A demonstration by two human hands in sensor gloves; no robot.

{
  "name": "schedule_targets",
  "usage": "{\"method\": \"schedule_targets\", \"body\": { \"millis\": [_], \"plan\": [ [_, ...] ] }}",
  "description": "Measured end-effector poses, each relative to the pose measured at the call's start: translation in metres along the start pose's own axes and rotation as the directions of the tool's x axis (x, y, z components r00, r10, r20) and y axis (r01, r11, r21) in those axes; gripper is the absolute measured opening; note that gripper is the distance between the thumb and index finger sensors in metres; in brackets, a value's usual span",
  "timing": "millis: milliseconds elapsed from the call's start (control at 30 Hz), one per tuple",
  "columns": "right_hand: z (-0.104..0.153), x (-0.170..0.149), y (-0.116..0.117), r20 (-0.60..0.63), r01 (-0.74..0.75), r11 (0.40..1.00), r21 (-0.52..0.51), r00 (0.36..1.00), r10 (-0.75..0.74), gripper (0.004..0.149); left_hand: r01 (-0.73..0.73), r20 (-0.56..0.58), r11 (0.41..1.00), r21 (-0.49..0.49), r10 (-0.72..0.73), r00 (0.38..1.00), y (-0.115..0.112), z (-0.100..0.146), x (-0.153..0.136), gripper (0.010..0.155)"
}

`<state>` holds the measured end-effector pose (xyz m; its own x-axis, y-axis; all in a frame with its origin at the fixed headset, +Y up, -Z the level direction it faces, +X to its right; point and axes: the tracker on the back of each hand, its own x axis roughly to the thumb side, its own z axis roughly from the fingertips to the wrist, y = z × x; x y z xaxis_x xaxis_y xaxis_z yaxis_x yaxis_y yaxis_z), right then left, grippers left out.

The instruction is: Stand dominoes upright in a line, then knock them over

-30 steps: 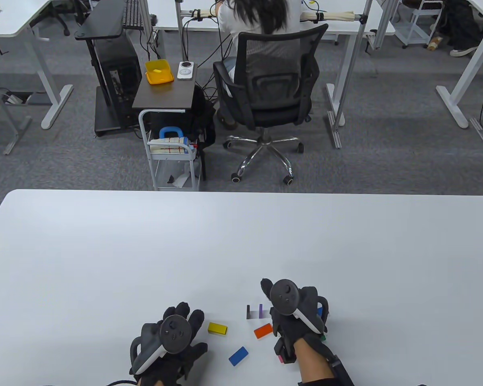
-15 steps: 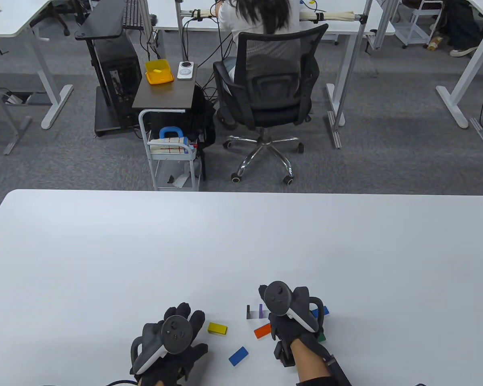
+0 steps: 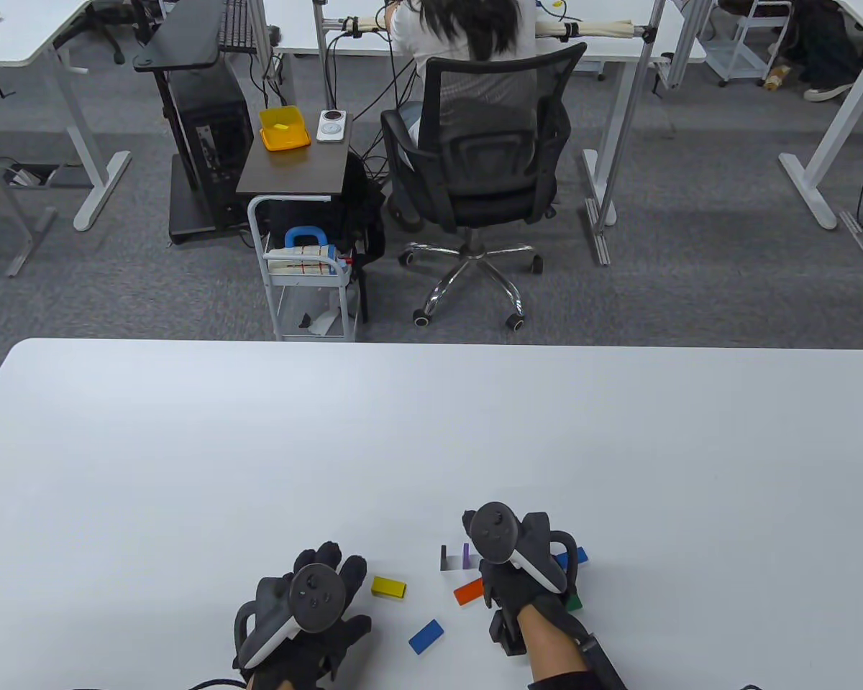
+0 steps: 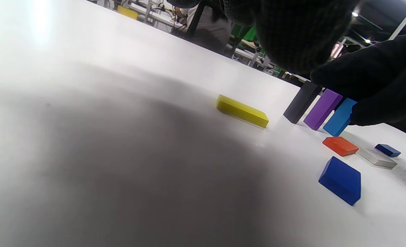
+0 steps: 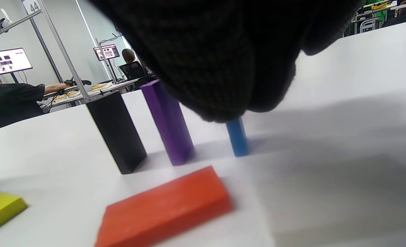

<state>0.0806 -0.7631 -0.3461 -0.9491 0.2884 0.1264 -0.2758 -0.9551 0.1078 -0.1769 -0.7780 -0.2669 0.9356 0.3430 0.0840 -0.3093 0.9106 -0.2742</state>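
Right hand (image 3: 521,568) atop light-blue domino (image 5: 237,137) (long axis vertical), upright beside purple domino (image 5: 168,123)

A white tag (image 5: 31,6) at the top of a metal frame post bore the number "44", seen in the right wrist view. Two monitors (image 5: 7,60) behind it showed content too small to read. No other text was legible.
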Motion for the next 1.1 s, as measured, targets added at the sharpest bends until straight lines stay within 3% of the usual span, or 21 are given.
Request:
{"method": "schedule_targets", "body": {
  "millis": [333, 633, 867, 1100],
  "plan": [
    [-0.001, 0.001, 0.002, 0.001, -0.005, 1.0, 0.005, 1.0, 0.005, 0.068, 0.009, 0.0, 1.0, -0.004, -0.009, 1.0, -0.001, 0.0, 0.001, 0.075],
    [0.0, -0.007, -0.012, -0.054, -0.042, 0.998, 0.039, 0.998, 0.044, 0.08, 0.004, 0.001, 1.0, -0.001, -0.004, 1.0, 0.0, 0.0, 0.001, 0.077],
    [0.006, -0.022, -0.033, -0.121, 0.006, 0.999, -0.035, 0.993, -0.011, 0.079, -0.008, -0.011, 1.0, -0.004, 0.008, 1.0, 0.001, -0.001, -0.002, 0.077],
    [0.014, -0.045, -0.042, -0.209, -0.077, 0.993, -0.094, 0.976, 0.056, 0.072, -0.006, -0.019, 1.0, -0.01, 0.006, 1.0, 0.0, -0.002, -0.003, 0.077]
  ]
}}
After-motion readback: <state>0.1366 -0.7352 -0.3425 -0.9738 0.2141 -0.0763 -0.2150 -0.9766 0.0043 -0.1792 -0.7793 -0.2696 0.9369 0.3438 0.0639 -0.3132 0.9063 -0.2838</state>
